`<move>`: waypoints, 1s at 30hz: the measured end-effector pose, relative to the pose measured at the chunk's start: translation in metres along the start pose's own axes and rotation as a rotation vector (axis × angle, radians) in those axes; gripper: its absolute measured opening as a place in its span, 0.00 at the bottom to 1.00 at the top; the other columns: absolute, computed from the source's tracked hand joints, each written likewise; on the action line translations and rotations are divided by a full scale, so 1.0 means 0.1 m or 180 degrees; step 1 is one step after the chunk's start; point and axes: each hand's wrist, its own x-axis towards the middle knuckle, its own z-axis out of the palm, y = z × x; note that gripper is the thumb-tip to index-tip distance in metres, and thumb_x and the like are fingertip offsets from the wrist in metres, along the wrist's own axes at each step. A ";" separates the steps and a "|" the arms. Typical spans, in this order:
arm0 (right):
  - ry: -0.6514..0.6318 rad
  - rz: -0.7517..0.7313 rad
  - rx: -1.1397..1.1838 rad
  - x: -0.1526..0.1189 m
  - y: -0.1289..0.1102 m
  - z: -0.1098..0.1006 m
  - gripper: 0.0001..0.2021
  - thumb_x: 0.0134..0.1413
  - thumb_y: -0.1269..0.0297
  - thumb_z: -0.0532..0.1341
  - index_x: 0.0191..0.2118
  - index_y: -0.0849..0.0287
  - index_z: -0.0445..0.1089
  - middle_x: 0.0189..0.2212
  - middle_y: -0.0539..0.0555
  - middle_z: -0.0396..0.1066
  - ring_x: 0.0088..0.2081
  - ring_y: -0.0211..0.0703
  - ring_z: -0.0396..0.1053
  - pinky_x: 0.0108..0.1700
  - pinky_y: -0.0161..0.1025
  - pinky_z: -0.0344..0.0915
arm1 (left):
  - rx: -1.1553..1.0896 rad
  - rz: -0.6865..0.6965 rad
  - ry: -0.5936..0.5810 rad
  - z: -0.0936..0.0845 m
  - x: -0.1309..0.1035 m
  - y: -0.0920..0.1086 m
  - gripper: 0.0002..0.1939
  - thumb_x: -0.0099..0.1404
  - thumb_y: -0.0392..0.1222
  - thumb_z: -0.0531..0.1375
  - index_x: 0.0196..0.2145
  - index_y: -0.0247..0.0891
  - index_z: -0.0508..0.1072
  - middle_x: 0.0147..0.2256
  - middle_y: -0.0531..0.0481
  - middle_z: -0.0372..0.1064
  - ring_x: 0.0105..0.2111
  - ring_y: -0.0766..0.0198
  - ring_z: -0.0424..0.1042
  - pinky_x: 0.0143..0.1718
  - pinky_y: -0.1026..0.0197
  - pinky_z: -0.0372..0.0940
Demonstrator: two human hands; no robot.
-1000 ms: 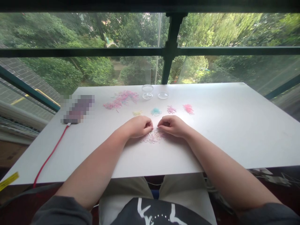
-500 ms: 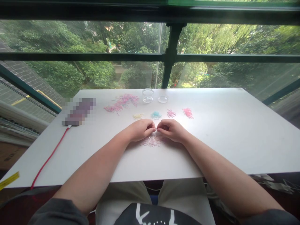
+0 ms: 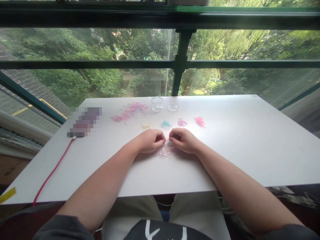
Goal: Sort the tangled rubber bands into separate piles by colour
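Note:
My left hand and my right hand are close together, each in a pinch. A thin pale rubber band stretches across the small gap between their fingertips. Just below the hands lies a loose pile of pale pink rubber bands, partly in their shadow. Beyond them sit small piles in a row: yellow bands, blue bands, purple-pink bands and coral-pink bands.
A larger mixed heap of bands lies at the back left. Two clear round containers stand near the white table's back edge, one with its lid raised. At left, a blurred phone-like object trails a red cable.
My fingertips have moved slightly apart, opening a small gap with the thin band visible across it. The view has tilted up a little; the piles stay put.

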 end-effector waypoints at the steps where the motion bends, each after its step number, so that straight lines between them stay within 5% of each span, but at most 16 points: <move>1: 0.0001 -0.0004 0.0013 0.00 0.00 0.00 0.03 0.48 0.71 0.55 0.27 0.60 0.65 0.21 0.47 0.62 0.24 0.33 0.56 0.27 0.31 0.54 | 0.0011 -0.0020 -0.0014 0.00 0.00 0.00 0.09 0.59 0.43 0.54 0.31 0.37 0.70 0.27 0.51 0.69 0.26 0.67 0.65 0.28 0.66 0.58; 5: 0.0156 0.0024 0.0011 -0.01 0.03 -0.06 0.02 0.48 0.70 0.55 0.27 0.60 0.64 0.20 0.47 0.61 0.23 0.33 0.55 0.26 0.32 0.53 | 0.0029 -0.0071 -0.0063 -0.03 -0.01 0.00 0.07 0.58 0.42 0.54 0.28 0.36 0.68 0.26 0.52 0.68 0.25 0.67 0.63 0.26 0.66 0.57; 8: 0.0645 0.0258 -0.0176 -0.04 0.16 -0.25 0.03 0.47 0.68 0.56 0.27 0.59 0.65 0.19 0.47 0.61 0.22 0.34 0.55 0.25 0.33 0.53 | 0.0060 -0.0103 -0.0073 -0.04 -0.01 -0.01 0.07 0.57 0.42 0.54 0.27 0.37 0.67 0.25 0.52 0.67 0.25 0.67 0.63 0.26 0.65 0.57; 14: 0.1785 0.1622 -0.0885 -0.21 0.60 -0.77 0.08 0.45 0.62 0.58 0.26 0.60 0.71 0.18 0.50 0.65 0.22 0.37 0.59 0.26 0.35 0.54 | -0.0005 -0.0130 -0.0094 -0.04 -0.03 -0.03 0.07 0.58 0.42 0.54 0.27 0.37 0.68 0.25 0.52 0.68 0.25 0.66 0.64 0.26 0.65 0.57; 23: 0.1724 0.2152 -0.1156 -0.24 0.71 -0.83 0.09 0.42 0.63 0.58 0.30 0.60 0.72 0.25 0.53 0.70 0.24 0.38 0.63 0.28 0.35 0.57 | -0.0096 -0.0197 -0.0132 -0.05 -0.03 -0.04 0.07 0.58 0.43 0.54 0.29 0.37 0.68 0.26 0.52 0.68 0.25 0.66 0.64 0.27 0.65 0.58; 30: 0.2012 0.1740 -0.0950 -0.22 0.63 -0.77 0.10 0.48 0.66 0.54 0.32 0.61 0.72 0.25 0.54 0.71 0.25 0.39 0.63 0.29 0.36 0.57 | -0.0081 -0.0205 -0.0074 -0.07 -0.02 -0.03 0.09 0.58 0.44 0.54 0.29 0.37 0.69 0.26 0.50 0.69 0.26 0.65 0.65 0.27 0.65 0.59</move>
